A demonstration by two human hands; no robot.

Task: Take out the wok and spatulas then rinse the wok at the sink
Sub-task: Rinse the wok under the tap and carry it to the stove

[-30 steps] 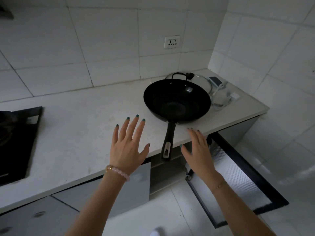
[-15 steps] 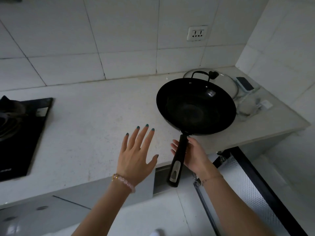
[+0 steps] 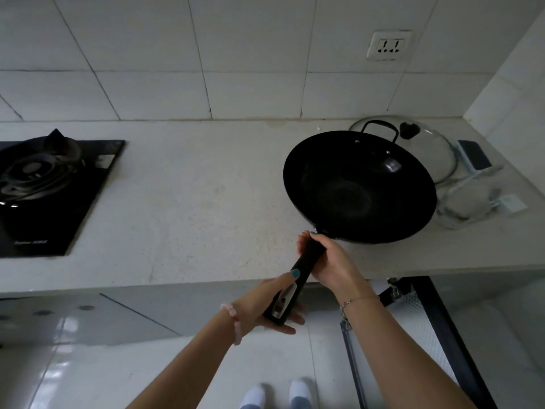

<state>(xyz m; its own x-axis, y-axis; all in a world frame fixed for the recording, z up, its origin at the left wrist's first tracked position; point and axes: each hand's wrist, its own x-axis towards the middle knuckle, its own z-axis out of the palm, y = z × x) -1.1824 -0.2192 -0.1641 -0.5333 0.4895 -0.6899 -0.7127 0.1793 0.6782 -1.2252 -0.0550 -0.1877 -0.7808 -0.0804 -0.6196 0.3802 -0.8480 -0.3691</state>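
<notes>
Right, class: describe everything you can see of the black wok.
The wok is round, deep and black all over, apparently dark metal, and empty inside. A small loop handle arches over its far rim; a long straight black handle with a silver end plate juts past the countertop edge toward the person. The right hand grips the handle near the bowl and the left hand holds its end. The bowl sits over the counter, partly hiding a glass lid behind it.

One black wok (image 3: 359, 187) at 2 o'clock, one glass lid (image 3: 427, 152) behind it, one gas burner (image 3: 38, 169) at 9 o'clock, one wall socket (image 3: 389, 45) at 1 o'clock, two hands (image 3: 265, 302) (image 3: 330, 261), two bracelets (image 3: 234, 320) (image 3: 354, 301).
</notes>
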